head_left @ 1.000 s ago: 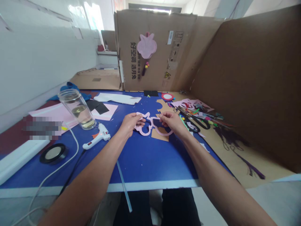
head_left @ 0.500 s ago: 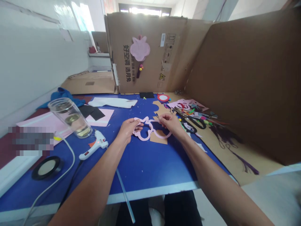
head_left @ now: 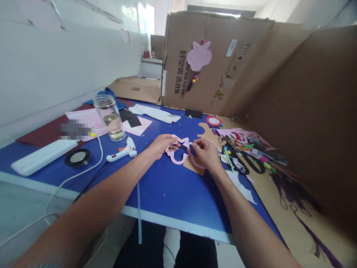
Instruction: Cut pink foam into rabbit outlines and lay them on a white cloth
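Note:
A pink foam cut-out frame (head_left: 178, 160) with a scalloped outline lies on the blue table (head_left: 173, 193). My left hand (head_left: 163, 144) pinches its left upper edge, fingers closed on it. My right hand (head_left: 205, 153) grips its right side, fingers curled over the foam. A brown cardboard piece (head_left: 195, 167) lies under the frame, partly covered by my right hand.
A white glue gun (head_left: 122, 152) and its cord lie left of my hands, beside a glass jar (head_left: 110, 117) and a tape roll (head_left: 78, 158). Black scissors (head_left: 245, 163) and coloured scraps sit to the right. Cardboard walls (head_left: 223, 63) enclose the back and right.
The view has swung left and tilted. My hands still hold the pink frame and have drawn a little closer together over it.

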Demonstrator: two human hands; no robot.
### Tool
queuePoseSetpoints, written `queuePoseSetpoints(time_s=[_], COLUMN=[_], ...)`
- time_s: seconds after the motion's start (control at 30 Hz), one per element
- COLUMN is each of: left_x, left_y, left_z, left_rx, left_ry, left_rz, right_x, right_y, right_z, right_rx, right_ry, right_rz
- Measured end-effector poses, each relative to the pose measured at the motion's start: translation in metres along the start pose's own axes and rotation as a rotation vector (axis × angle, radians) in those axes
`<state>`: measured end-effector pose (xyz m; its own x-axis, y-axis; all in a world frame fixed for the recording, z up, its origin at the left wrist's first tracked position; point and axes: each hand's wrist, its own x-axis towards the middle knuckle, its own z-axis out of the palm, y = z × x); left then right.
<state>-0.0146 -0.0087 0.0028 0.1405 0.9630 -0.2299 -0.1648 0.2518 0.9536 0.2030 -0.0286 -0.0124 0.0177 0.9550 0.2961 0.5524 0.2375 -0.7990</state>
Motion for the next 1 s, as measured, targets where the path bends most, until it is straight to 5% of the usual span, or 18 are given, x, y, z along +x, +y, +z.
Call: queuePoseSetpoints(time_s=[1.0], left_x=[0.001], left_y=[0.004], left_z=[-0.007], left_rx=[-0.049], left_ry=[-0.003], left_rz=[0.000], right_x=[0.004], right_y=[0.000], right_z=[0.017], right_rx=[0.163], right_ry=[-0.110], right_rz=[0.011])
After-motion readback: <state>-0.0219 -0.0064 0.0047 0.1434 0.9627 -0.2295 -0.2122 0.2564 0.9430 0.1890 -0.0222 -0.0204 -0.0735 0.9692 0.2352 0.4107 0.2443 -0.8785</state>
